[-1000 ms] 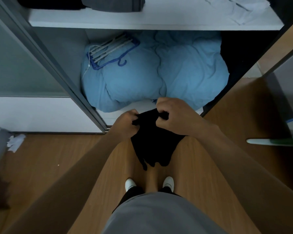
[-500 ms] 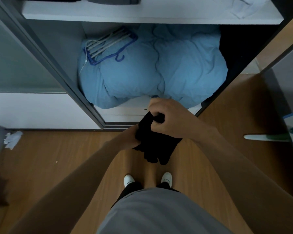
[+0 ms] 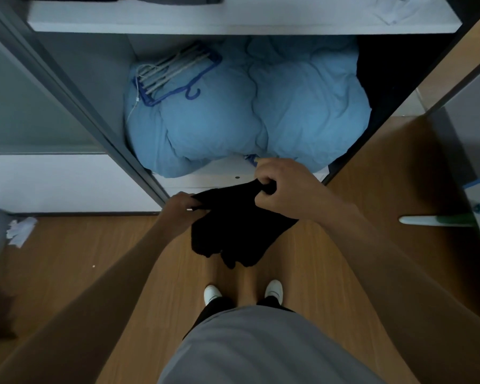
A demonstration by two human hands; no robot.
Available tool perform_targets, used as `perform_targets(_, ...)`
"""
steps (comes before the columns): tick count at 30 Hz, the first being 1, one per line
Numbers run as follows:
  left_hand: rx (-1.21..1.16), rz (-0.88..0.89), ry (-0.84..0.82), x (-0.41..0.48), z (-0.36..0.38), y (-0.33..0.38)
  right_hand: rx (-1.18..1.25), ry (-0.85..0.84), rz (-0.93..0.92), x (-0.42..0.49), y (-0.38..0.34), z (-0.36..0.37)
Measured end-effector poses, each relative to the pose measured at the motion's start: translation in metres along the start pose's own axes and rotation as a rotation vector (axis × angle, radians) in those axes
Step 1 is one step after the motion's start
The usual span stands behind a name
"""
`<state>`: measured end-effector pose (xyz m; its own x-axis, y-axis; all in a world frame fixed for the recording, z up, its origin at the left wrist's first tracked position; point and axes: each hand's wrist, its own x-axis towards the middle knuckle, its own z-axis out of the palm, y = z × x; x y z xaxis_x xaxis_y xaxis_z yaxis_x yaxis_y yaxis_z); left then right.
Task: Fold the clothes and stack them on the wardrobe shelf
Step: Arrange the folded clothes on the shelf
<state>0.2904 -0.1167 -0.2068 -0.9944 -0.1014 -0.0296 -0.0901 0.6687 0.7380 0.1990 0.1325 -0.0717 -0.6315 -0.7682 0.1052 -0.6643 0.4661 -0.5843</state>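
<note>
Crumpled white paper [image 3: 21,231] lies on the wooden floor [image 3: 89,261] at about nine o'clock of the view, beside the closed wardrobe panel. Toward ten and eleven o'clock, a bundle of blue hangers [image 3: 175,74] rests on a light-blue duvet [image 3: 247,112] that fills the open lower compartment. At centre, the left hand [image 3: 182,205] pinches one upper corner of a black garment [image 3: 237,225], fingers curled onto the cloth; the right hand [image 3: 283,187], at roughly one o'clock from it, grips the opposite upper edge in a closed fist. The garment is held in the air in front of the wardrobe, its top edge stretched between the two hands and its lower part hanging loose and bunched above the person's white shoes [image 3: 212,295]. At twelve o'clock, the white wardrobe shelf [image 3: 233,20] carries dark and grey folded items along its upper left edge and a pale cloth [image 3: 399,9] at its right end, all cut off by the frame. At three o'clock, a blue-and-white object with a pale handle [image 3: 432,219] projects into view.

Judged progress: some pieces appear already stacked; this garment is only partly folded, and its final folds and placement on the shelf remain.
</note>
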Motion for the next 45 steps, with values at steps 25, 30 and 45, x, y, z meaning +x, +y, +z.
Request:
perform_targets(25,-0.260,-0.059,0.205,0.015,-0.035,0.043,0.342,-0.038,0.348,0.025,0.002,0.011)
perform_targets(30,-0.272,-0.042,0.234,0.016,-0.043,0.046,0.259,-0.269,0.330,0.027,-0.011,0.013)
perform_targets(45,-0.174,-0.119,-0.141,-0.015,-0.014,0.014,0.305,-0.332,0.136,0.031,-0.014,0.000)
